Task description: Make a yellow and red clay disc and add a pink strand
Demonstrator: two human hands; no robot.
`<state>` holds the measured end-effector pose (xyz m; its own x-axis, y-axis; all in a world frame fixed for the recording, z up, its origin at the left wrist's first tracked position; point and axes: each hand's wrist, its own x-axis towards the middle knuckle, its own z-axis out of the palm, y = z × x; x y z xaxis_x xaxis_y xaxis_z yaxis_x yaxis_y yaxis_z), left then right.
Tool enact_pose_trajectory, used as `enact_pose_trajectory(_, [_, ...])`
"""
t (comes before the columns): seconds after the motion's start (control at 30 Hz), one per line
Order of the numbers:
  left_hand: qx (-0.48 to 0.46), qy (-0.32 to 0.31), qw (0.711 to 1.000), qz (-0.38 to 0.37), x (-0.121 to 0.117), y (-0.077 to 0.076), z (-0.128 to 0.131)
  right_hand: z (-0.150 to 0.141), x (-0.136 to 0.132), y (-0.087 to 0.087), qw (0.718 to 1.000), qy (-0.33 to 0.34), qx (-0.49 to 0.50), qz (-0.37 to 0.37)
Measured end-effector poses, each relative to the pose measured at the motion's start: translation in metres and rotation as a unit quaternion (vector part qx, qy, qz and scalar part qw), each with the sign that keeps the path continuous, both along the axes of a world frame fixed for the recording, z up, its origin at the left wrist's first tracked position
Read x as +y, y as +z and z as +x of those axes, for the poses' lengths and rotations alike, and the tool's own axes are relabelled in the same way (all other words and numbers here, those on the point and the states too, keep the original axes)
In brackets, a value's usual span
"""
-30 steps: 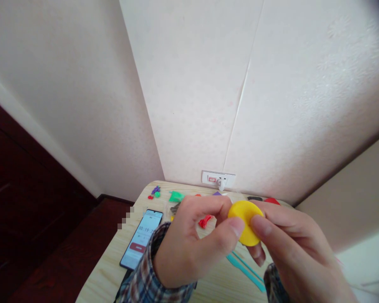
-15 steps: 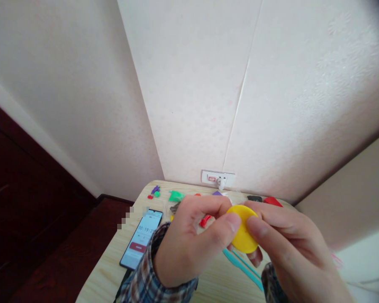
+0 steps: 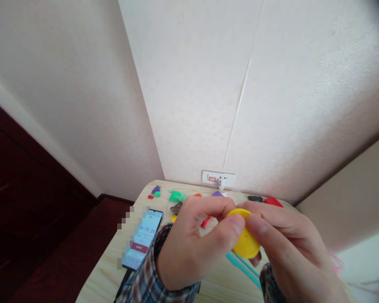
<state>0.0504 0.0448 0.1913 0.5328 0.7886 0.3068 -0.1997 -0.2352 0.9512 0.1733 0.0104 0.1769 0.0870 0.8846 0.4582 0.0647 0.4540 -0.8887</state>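
Observation:
A flat, round yellow disc, which looks like modelling clay point(image 3: 247, 243), is pinched between both hands above the table. My left hand point(image 3: 202, 240) grips its upper left edge with thumb and fingers. From the other side, my right hand point(image 3: 290, 244) holds its upper right edge between thumb and index finger. Below the disc lie turquoise modelling tools point(image 3: 244, 269), partly hidden by my hands. A small red piece point(image 3: 205, 222) shows on the table between my left thumb and fingers.
A phone point(image 3: 142, 240) with a running timer lies at the table's left. Along the back are small purple, green and red clay pieces point(image 3: 155, 191), a green packet point(image 3: 177, 196), a dark packet point(image 3: 255, 198) and a red packet point(image 3: 273, 202). A wall socket point(image 3: 218, 179) holds a plug.
The yellow disc has turned slightly and shifted a little downward between my fingers. Both hands keep their pinch on it and have barely moved.

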Motion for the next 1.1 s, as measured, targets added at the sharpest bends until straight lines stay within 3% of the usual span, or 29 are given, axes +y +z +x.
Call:
enact_pose_trajectory(0.2, [0.022, 0.005, 1.0, -0.017, 0.0, 0.002, 0.001, -0.001, -0.002, 0.003, 1.0, 0.017, 0.009, -0.022])
enact_pose_trajectory(0.4, [0.012, -0.016, 1.0, 0.007, 0.0, 0.0, -0.001, 0.0, -0.002, 0.002, 1.0, -0.018, 0.018, -0.004])
enact_pose_trajectory(0.63, [0.077, -0.036, 0.996, 0.001, 0.0, 0.007, -0.001, 0.003, -0.002, 0.001, 0.999, -0.023, 0.039, -0.024])
enact_pose_trajectory(0.93, [-0.055, 0.048, 0.996, -0.045, 0.001, -0.007, -0.003, 0.005, -0.002, 0.004, 0.999, -0.031, -0.041, 0.01])
enact_pose_trajectory(1.1, [-0.059, 0.033, 0.997, -0.048, 0.001, -0.006, -0.004, 0.002, 0.002, 0.005, 0.999, -0.002, -0.03, 0.025])
